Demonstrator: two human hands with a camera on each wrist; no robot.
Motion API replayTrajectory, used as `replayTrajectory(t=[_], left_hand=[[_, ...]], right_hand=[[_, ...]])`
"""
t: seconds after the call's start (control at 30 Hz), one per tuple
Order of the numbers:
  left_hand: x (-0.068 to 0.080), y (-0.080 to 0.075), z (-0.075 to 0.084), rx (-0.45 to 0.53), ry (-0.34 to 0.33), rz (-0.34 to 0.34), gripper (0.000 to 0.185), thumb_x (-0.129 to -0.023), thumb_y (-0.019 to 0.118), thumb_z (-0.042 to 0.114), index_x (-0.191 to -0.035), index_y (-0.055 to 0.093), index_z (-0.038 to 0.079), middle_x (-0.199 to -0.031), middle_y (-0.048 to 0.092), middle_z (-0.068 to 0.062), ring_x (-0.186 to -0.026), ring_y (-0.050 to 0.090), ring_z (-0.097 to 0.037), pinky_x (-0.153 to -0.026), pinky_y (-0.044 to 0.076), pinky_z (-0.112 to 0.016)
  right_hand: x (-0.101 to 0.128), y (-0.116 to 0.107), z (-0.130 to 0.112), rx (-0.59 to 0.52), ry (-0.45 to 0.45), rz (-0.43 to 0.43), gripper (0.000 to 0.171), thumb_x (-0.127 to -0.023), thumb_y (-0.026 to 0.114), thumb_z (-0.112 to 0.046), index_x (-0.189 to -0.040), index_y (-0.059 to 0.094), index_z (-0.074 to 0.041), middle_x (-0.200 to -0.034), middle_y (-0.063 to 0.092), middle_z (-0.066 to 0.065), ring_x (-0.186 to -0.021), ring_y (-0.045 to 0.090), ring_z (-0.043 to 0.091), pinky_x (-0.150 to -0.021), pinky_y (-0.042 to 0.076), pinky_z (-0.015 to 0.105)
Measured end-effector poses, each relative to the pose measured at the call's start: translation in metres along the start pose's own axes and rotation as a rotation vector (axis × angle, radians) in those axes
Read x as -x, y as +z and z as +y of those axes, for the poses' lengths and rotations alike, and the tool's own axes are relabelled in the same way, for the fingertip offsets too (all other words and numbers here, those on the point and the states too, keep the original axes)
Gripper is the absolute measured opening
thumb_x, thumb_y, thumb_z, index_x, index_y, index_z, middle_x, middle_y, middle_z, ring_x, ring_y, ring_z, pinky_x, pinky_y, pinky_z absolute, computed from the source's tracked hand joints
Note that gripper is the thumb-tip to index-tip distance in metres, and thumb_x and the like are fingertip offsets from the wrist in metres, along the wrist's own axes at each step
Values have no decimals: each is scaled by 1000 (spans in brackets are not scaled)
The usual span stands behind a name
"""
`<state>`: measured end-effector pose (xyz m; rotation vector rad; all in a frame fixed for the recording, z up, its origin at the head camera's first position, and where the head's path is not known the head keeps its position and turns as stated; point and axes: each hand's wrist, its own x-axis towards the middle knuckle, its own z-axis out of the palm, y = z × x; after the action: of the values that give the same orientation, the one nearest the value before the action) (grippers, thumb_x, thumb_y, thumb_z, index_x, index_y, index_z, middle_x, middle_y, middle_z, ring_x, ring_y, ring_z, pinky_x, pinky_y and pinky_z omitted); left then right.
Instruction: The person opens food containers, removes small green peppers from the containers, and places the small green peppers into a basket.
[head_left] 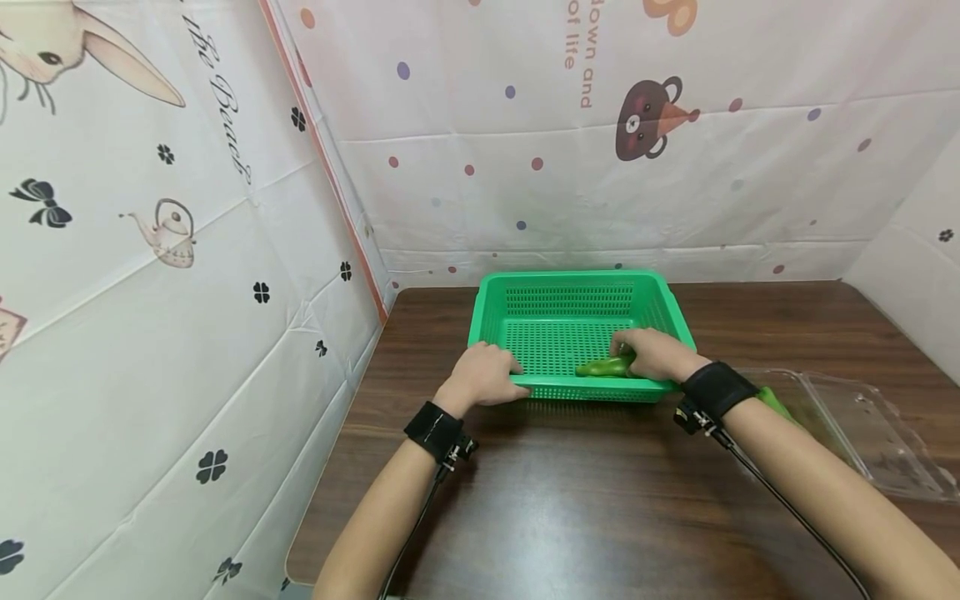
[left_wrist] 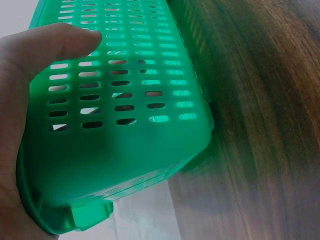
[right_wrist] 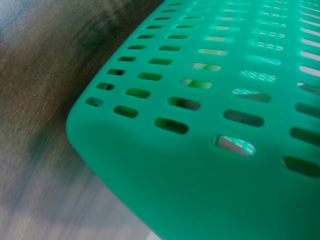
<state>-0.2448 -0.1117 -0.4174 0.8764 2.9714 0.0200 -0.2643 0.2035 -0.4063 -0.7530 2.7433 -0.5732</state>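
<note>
A green plastic basket [head_left: 525, 333] with slotted walls stands on the table near the back wall. At its front left corner my left hand [head_left: 483, 375] grips the rim. In the left wrist view, the left thumb [left_wrist: 70, 45] lies along the basket's outer wall [left_wrist: 120, 155]. Inside the basket, at the front right, lies a long green pepper [head_left: 600, 367], and my right hand [head_left: 652, 353] reaches over the rim and holds its right end. The right wrist view shows the basket's outer wall [right_wrist: 125, 155]; the right hand is out of sight there.
To the right, a clear plastic clamshell box [head_left: 847, 417] lies with its lid open. A green item [head_left: 776, 403] in it is partly hidden by my right forearm. Brown wooden table [head_left: 540, 500] extends in front; patterned white sheeting [head_left: 450, 200] hangs behind and at the left.
</note>
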Motion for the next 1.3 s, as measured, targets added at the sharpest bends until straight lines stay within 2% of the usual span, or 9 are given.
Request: replayTrajectory(t=[0.2, 0.43, 0.53, 0.73, 0.93, 1.3], left_hand=[[-1, 0, 0, -1, -3, -1, 42, -89, 69, 56, -121, 77, 30, -114, 77, 10, -107, 70, -13, -98, 50, -37], [-1, -1, 0, 4, -9, -12, 42, -89, 69, 57, -121, 77, 30, -116, 76, 11, -108, 70, -14, -99, 50, -37], [-1, 0, -1, 9, -7, -12, 42, -89, 68, 57, -121, 77, 30, -116, 76, 11, -109, 69, -14, -99, 49, -37], [-2, 0, 0, 17, -5, -16, 42, -89, 68, 56, -121, 77, 30, -117, 76, 11, -109, 69, -14, -99, 49, -36], [-2, 1, -1, 11, -6, -16, 42, -89, 68, 57, -122, 77, 31, -118, 76, 10, -110, 69, -15, -101, 49, -38], [-3, 1, -1, 16, -9, -18, 42, -90, 68, 56, -122, 77, 30, -119, 75, 10, -110, 69, -15, -101, 48, -38]], right_hand=[[-2, 2, 4, -18, -32, -2, 28, -90, 66, 4, -116, 67, -6, -120, 68, 22, -107, 65, 40, -80, 54, 46], [-6, 6, 10, -11, -43, -18, 31, -92, 63, 2, -121, 69, -5, -119, 69, 20, -109, 65, 40, -86, 55, 53], [-6, 7, 11, -4, -32, -24, 32, -93, 62, -1, -125, 69, -5, -120, 69, 20, -108, 66, 38, -87, 55, 52], [-9, 9, 12, 2, -1, -51, 32, -97, 62, -13, -128, 67, -5, -113, 70, 14, -92, 64, 24, -80, 52, 44], [-10, 8, 10, 23, 5, -55, 34, -99, 64, -23, -128, 68, -6, -117, 71, 16, -93, 66, 23, -80, 53, 45], [-9, 8, 10, 29, 9, -55, 34, -100, 63, -25, -128, 68, -6, -118, 71, 16, -93, 66, 24, -79, 53, 45]])
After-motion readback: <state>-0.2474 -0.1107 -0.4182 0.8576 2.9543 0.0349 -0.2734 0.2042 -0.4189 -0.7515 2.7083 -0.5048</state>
